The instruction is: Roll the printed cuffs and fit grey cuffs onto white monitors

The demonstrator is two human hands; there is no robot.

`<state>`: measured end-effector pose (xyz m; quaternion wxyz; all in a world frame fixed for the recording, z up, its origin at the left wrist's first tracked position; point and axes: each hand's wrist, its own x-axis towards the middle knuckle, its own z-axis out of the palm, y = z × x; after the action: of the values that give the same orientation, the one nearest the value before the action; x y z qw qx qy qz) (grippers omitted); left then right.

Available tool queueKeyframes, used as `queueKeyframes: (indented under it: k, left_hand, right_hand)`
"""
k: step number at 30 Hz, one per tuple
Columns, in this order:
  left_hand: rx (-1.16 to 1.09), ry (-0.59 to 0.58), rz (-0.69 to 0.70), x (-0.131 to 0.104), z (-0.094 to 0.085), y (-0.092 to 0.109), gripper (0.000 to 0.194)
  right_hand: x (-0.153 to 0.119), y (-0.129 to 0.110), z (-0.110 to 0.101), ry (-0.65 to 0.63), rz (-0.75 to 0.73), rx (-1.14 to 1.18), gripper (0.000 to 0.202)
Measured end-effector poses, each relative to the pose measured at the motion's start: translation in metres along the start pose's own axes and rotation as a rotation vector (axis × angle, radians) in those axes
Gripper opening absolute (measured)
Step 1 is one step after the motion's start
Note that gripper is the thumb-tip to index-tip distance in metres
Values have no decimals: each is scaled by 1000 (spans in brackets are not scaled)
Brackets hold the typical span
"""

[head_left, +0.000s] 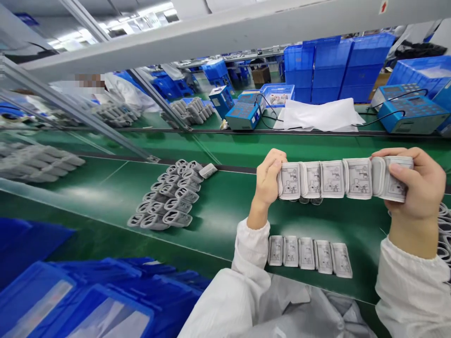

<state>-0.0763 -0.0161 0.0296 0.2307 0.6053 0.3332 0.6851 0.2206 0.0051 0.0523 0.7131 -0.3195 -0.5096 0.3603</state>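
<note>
Above the green bench, a row of grey printed cuffs [333,179] is held between my two hands, pressed side by side with the drawings facing me. My left hand [268,176] is closed on the left end of the row. At the other end, my right hand [419,183] grips the last cuffs, thumb on the printed face and fingers behind. A second row of grey cuffs [306,253] lies flat on the bench below, near its front edge. Part of another group shows behind the held row, mostly hidden.
Rolled cuffs [169,195] are stacked left of centre, with one loose cuff [208,171] beside them. More rolled cuffs [444,230] stand at the right edge. Blue bins [105,300] are at the lower left. Blue devices [246,110] with cables sit across the bench; a person [123,91] is beyond.
</note>
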Motion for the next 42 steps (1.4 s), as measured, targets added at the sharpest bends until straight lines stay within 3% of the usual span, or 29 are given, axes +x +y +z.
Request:
queueKeyframes:
  k: [11, 20, 42]
  left_hand:
    - [0, -13, -34, -2, 4, -8, 49]
    - [7, -17, 23, -2, 2, -2, 52]
    - [-88, -1, 5, -2, 2, 4, 52]
  right_hand:
    - [-1, 3, 7, 23, -49, -60, 13]
    - [0, 8, 4, -21, -45, -124, 12]
    - [-1, 5, 6, -31, -20, -122, 15]
